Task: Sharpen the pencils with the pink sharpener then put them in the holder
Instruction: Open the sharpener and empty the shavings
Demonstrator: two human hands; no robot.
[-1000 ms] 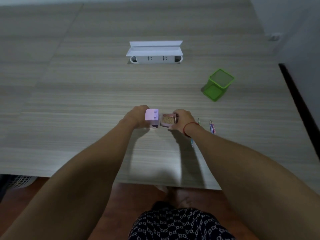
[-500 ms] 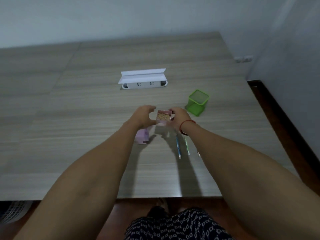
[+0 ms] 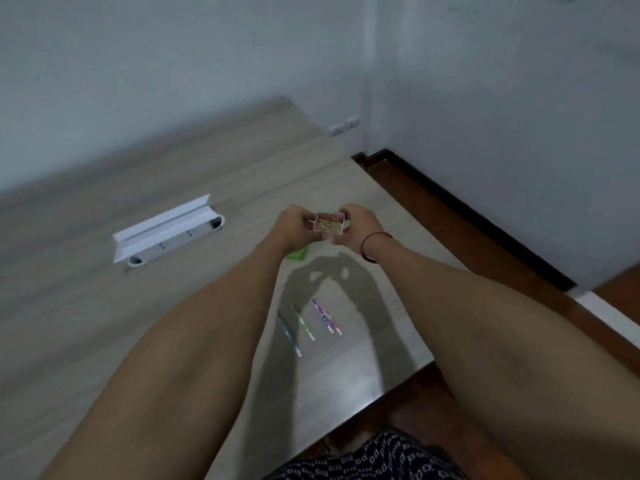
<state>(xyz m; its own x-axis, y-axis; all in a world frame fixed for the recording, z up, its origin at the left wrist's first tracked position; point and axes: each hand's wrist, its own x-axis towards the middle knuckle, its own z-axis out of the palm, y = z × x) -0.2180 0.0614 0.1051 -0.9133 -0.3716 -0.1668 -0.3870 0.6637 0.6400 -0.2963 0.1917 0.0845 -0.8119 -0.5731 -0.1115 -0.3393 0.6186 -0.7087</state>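
Both hands hold a small pink shavings drawer filled with brown shavings, lifted above the table. My left hand grips its left side and my right hand grips its right side. Several patterned pencils lie side by side on the table below my forearms. Only a sliver of the green holder shows under my left wrist. The pink sharpener body is hidden from view.
A white power strip box with an open lid sits on the wooden table at the left. The table's right edge and dark wooden floor run along the white wall to the right.
The view has swung right and tilted. Both hands carried the shavings drawer up and toward the table's right side, away from the sharpener body, which is no longer visible.
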